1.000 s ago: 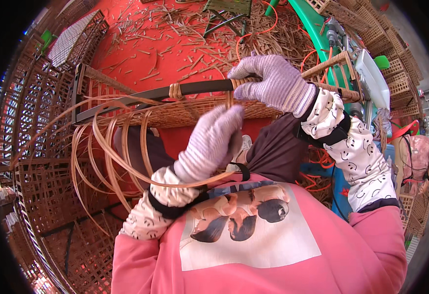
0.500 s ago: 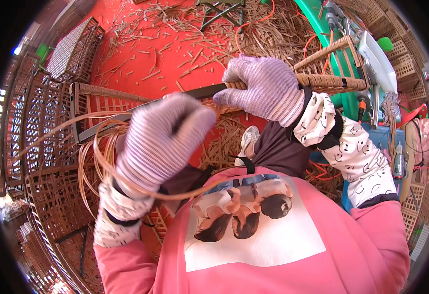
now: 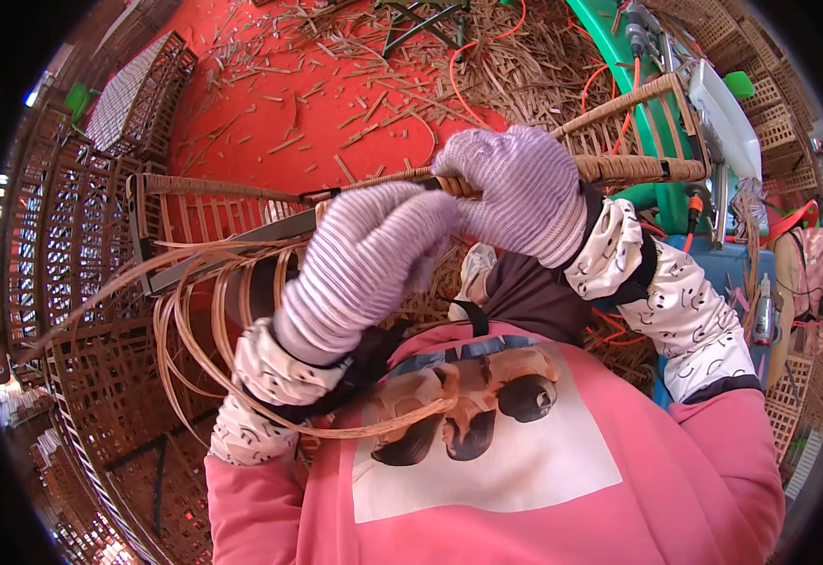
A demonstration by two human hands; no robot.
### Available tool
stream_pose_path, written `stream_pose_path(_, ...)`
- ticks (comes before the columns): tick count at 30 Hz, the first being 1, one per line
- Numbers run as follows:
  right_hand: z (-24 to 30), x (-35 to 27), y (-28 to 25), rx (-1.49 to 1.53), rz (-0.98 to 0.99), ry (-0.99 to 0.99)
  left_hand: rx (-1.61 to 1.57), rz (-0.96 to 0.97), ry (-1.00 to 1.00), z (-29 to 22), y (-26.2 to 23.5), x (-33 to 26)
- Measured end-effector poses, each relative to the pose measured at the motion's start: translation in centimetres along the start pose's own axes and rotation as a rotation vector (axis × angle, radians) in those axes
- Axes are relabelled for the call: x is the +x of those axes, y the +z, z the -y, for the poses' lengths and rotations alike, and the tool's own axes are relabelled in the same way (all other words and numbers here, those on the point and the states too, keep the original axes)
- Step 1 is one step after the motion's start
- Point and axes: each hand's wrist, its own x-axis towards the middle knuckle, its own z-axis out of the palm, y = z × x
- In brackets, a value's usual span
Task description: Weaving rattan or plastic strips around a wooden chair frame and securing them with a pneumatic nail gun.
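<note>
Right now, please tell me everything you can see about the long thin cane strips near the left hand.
The cane strips are thin, flat, pale tan lengths, glossy like split rattan. They bunch at the partly wrapped frame bar and fan out in wide loose loops to the left and downward. One strip curves under the left forearm and across the pink top. The gloved left hand is raised at the bar where they gather; its exact grip on them is hidden.

Two gloved hands — left hand (image 3: 364, 259), right hand (image 3: 515, 193) — one wicker frame (image 3: 618, 169), one green machine (image 3: 618, 38).
</note>
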Motion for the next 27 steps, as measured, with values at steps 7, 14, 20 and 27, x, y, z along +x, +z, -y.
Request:
stream_pose_path(7, 0.1, 0.0, 0.2, 0.115, -0.031, 0.022, 0.931, -0.183, 0.525, -1.8, -1.3, 1.7)
stream_pose_path(14, -0.6, 0.0, -1.3, 0.115, 0.117, 0.023, 0.546, -0.073, 0.027, -0.2, -1.5, 4.3)
stream_pose_path(20, -1.8, -0.1, -2.7, 0.141, 0.135, -0.023, 0.55, 0.034, -0.05, -2.4, -1.2, 5.8)
stream_pose_path(27, -21.0, -9.6, -15.1, 0.065, -0.516, 0.657, 0.277, 0.006, -0.261, -2.5, -0.9, 6.8)
